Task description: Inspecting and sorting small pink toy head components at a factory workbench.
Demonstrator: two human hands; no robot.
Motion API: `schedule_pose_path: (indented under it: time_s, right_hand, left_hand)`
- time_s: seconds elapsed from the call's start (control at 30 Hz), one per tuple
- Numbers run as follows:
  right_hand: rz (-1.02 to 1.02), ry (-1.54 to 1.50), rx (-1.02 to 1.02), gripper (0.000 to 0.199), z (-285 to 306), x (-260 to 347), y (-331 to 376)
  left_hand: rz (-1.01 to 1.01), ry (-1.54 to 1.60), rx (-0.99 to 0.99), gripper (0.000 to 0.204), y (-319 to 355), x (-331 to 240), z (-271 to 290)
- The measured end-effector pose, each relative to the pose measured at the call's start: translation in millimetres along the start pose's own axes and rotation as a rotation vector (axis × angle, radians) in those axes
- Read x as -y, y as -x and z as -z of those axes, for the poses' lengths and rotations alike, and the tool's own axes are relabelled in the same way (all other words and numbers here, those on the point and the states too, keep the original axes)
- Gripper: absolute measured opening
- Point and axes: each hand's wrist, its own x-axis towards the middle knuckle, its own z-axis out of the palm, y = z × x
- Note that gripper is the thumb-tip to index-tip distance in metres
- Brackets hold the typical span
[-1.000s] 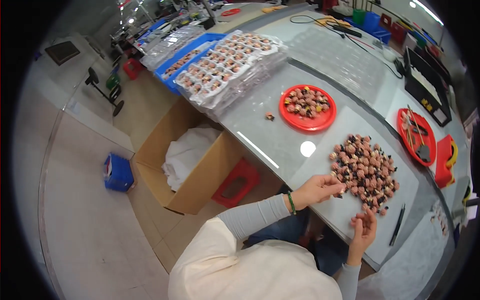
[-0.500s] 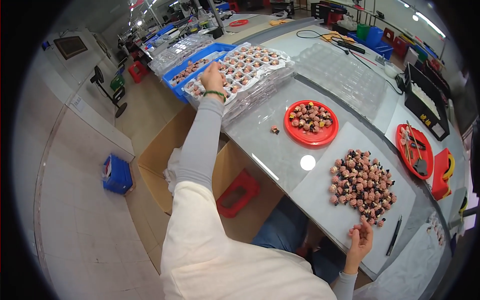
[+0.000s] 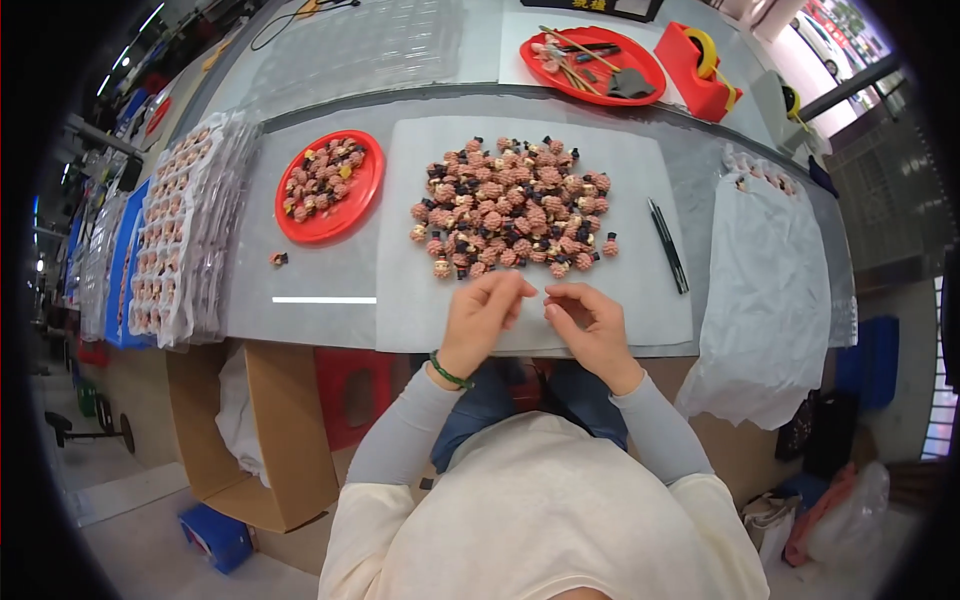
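A heap of small pink knobbly figurines with black and cream parts covers the middle of a white sheet. At its near edge my left hand has its fingers curled together; anything in them is too small or hidden to make out. My right hand faces it closely, thumb and forefinger bent but apart, with nothing visible between them. Left of the sheet, a red plate carries more figurines, and one loose figurine lies near it on the grey table.
Stacked clear trays with a filled white tray on top stand at the left, beside a blue crate. A black pen lies right of the heap. Behind are a red tool tray and a tape dispenser. A white plastic sheet hangs over the right edge.
My view has swung from the left trays to the heap. My left hand has come back from the filled tray to beside my right hand, which is still near the heap.
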Motion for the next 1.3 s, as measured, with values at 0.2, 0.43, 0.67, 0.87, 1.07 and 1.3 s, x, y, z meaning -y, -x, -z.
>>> schedule_pose_path:
  time_s: [0.2,0.43,0.67,0.87,1.07,1.3]
  right_hand:
    - [0.254,0.436,-0.240,0.029,40,8,-30]
    - [0.297,0.699,-0.170,0.032,60,-12,-40]
    - [-0.168,-0.308,-0.096,0.031,23,10,-19]
    - [-0.276,-0.612,0.076,0.038,4,-3,-13]
    - [-0.234,-0.529,0.092,0.041,3,-4,-10]
    - [-0.186,-0.498,0.078,0.033,2,-8,-5]
  left_hand:
    - [-0.181,-0.325,0.188,0.021,0,20,-33]
    - [-0.150,-0.266,0.129,0.022,-9,32,-22]
    - [-0.089,-0.075,0.111,0.024,-9,29,-18]
    - [-0.299,-0.269,0.190,0.026,-14,31,-11]
    - [-0.160,-0.066,0.199,0.021,-12,33,-14]
    - [-0.066,0.156,0.086,0.020,-8,33,-18]
